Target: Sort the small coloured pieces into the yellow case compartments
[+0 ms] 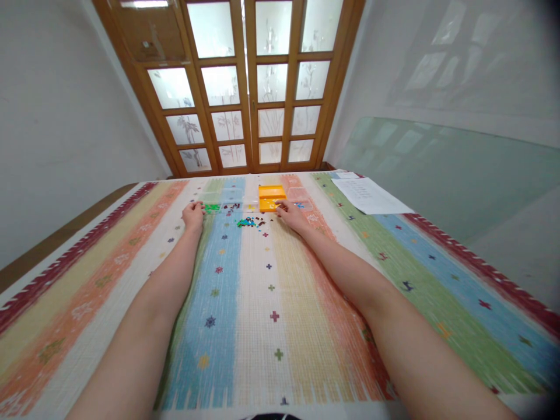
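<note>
My left hand (193, 216) is curled at the left end of a clear plastic box, its fingertips on the edge beside small green pieces (212, 208). My right hand (289, 214) reaches over the front right corner of an open orange box (272, 191). Its fingers are bent together, and whatever they pinch is too small to make out. Dark brown pieces (231, 206) and a few yellow pieces (251, 207) lie to the left of the orange box. Blue pieces (300, 205) sit in a clear box to its right. A mixed pile of green, blue and brown pieces (248, 222) rests on the cloth between my hands.
A striped, patterned tablecloth (258, 315) covers the table. White printed paper (367, 195) lies at the far right. Beyond the table stand wooden doors with glass panes (271, 81). A pale glass panel (437, 169) leans along the right wall.
</note>
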`<state>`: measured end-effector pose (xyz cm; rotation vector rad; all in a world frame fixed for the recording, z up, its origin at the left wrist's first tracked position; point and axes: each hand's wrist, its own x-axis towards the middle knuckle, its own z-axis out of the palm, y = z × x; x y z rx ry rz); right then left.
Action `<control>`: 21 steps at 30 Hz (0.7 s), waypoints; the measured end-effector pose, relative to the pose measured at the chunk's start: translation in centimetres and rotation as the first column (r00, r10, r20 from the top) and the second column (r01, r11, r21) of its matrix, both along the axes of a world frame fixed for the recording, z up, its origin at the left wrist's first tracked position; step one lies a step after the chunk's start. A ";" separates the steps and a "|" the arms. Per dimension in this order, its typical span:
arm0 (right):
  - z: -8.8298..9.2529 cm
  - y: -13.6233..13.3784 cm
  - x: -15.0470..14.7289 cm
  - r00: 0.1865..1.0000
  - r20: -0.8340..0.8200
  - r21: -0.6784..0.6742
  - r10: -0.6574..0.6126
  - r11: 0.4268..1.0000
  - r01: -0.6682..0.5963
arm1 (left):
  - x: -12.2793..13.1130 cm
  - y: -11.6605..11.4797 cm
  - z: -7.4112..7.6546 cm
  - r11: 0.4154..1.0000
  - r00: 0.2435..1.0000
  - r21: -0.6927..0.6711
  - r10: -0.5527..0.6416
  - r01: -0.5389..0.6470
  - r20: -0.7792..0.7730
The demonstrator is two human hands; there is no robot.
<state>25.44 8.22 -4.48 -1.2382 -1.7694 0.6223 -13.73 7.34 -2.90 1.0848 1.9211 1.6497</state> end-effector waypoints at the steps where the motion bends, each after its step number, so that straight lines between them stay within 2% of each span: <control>1: 0.0 0.0 0.0 1.000 -0.002 -0.002 -0.003 1.000 0.003 | -0.1 -0.1 0.1 1.000 1.000 -0.023 0.006 -0.006 -0.013; 3: 0.1 -0.1 0.0 1.000 -0.004 -0.006 -0.002 1.000 0.002 | -0.1 -0.3 0.1 0.998 0.999 -0.053 -0.016 0.014 -0.041; 6: 0.4 -0.4 0.0 1.000 0.002 -0.019 0.009 1.000 -0.009 | -0.3 -0.5 0.0 0.998 0.997 -0.003 -0.059 0.059 -0.043; 14: 0.7 -0.6 -0.1 1.000 0.031 -0.012 -0.006 1.000 0.007 | -0.1 -1.4 0.5 0.995 0.997 0.094 -0.032 0.039 -0.077; 16: 0.7 -0.5 -0.1 1.000 0.027 -0.014 0.000 1.000 0.001 | 0.0 -1.5 0.7 0.994 0.991 0.064 -0.078 0.085 -0.107; 21: 0.5 -0.4 -0.1 1.000 0.026 -0.015 0.005 1.000 -0.005 | 0.6 -1.3 0.7 0.955 0.930 -0.028 -0.294 0.295 -0.222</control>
